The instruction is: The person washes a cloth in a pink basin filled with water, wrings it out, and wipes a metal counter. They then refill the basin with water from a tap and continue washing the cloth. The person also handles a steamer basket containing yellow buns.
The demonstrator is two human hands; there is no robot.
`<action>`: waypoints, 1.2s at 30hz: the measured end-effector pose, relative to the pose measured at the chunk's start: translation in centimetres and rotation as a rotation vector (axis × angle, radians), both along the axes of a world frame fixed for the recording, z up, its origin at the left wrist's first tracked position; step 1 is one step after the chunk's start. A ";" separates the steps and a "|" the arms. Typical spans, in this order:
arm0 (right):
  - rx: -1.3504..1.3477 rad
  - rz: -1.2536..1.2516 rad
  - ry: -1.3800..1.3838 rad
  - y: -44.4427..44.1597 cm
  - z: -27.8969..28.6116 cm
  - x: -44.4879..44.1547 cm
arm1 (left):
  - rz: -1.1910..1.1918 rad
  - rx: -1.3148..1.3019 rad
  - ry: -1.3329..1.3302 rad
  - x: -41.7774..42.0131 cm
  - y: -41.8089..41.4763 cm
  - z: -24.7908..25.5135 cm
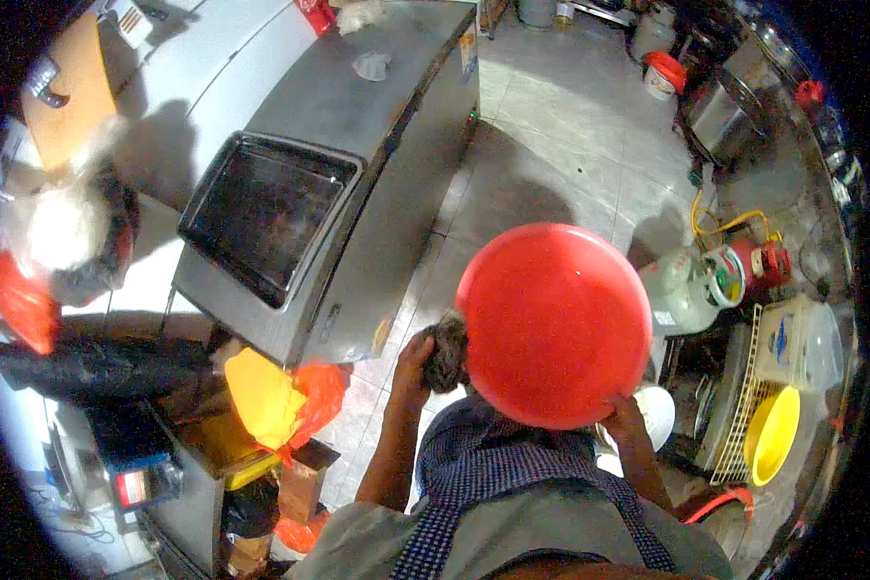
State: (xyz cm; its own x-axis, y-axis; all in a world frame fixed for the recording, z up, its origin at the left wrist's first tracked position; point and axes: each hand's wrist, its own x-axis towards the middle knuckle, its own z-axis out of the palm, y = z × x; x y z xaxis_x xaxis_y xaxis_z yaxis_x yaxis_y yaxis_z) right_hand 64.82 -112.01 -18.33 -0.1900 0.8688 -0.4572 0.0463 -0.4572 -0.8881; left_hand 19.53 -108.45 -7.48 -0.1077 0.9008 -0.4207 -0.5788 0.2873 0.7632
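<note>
A round red plastic basin [558,326] is held in front of my body, above the floor. My right hand [618,415] grips its near right rim; the fingers are partly hidden behind the basin. My left hand [415,362] is closed on a crumpled dark cloth [446,354], which touches or nearly touches the basin's left edge. To the left, a dark rectangular baking tray [268,217] rests on a stainless-steel counter unit [348,109].
Gas cylinders [685,290] with a yellow hose [696,217] stand to the right. Below them are a wire rack [738,399] and a yellow basin [772,435]. Yellow and orange plastic bags [264,399] lie at lower left. A large metal pot [721,116] stands at upper right.
</note>
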 end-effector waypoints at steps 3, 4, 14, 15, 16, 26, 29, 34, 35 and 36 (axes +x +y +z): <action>-0.060 -0.121 0.074 8.1 1.0 -0.7 | 0.147 0.050 0.125 -0.4 9.9 -0.2; -0.115 -0.191 0.133 11.2 2.1 -1.3 | 0.128 0.072 0.121 -0.6 13.2 0.7; -0.240 0.042 0.191 43.7 10.8 -6.4 | 0.538 -0.103 0.279 -6.5 30.9 2.5; -0.159 0.093 0.132 46.6 11.0 -7.0 | 0.545 -0.010 0.262 -7.3 32.9 3.0; -0.267 -0.024 0.164 50.0 11.2 -8.0 | 0.596 -0.027 0.345 -8.0 34.7 3.8; -0.307 -0.108 0.372 73.7 13.8 -20.2 | 0.638 -0.432 1.966 -21.4 53.3 2.2; -0.287 -0.115 0.373 79.7 15.1 -24.7 | 0.314 -0.178 1.837 -23.8 61.6 1.8; -0.371 -0.147 0.361 88.3 15.3 -28.6 | 0.295 -0.241 1.723 -26.4 75.0 -5.0; -0.365 -0.146 0.365 89.7 15.2 -29.0 | 0.302 -0.248 1.787 -27.3 76.2 -6.7; -0.360 -0.153 0.369 90.9 15.1 -28.8 | 0.299 -0.251 1.849 -27.8 77.4 -7.1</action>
